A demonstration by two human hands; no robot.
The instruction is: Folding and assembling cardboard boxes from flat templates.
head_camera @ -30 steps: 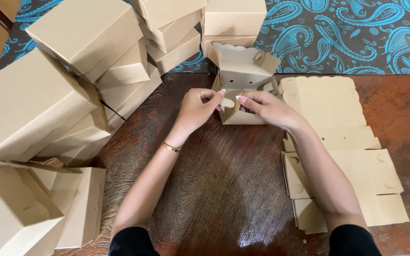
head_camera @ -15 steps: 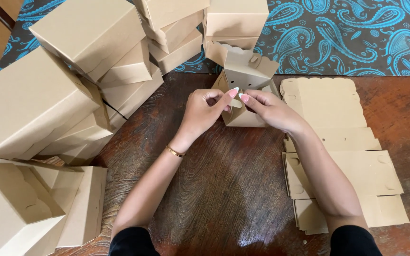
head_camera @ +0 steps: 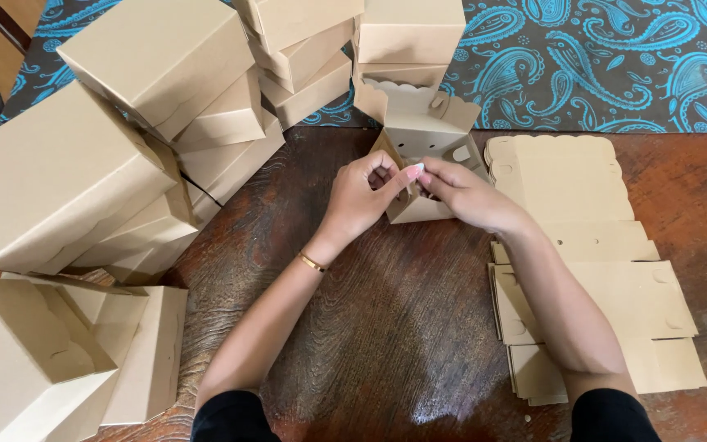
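Observation:
A half-folded brown cardboard box (head_camera: 424, 139) stands on the dark wooden table (head_camera: 386, 327) at the far middle, its flaps up. My left hand (head_camera: 363, 196) and my right hand (head_camera: 464, 195) meet at the box's near wall, fingertips pinching its front flap together. A thin gold bracelet sits on my left wrist. The box's lower front is hidden behind my fingers.
Assembled cardboard boxes (head_camera: 116, 139) are piled high on the left and at the back (head_camera: 409, 37). Open boxes (head_camera: 59, 352) lie at the near left. A stack of flat box blanks (head_camera: 599, 270) lies on the right. A blue paisley cloth (head_camera: 615, 57) covers the far side.
Both hands have drawn closer together on the box's near side, and the fingertips now pinch the front flap. The box has shifted slightly.

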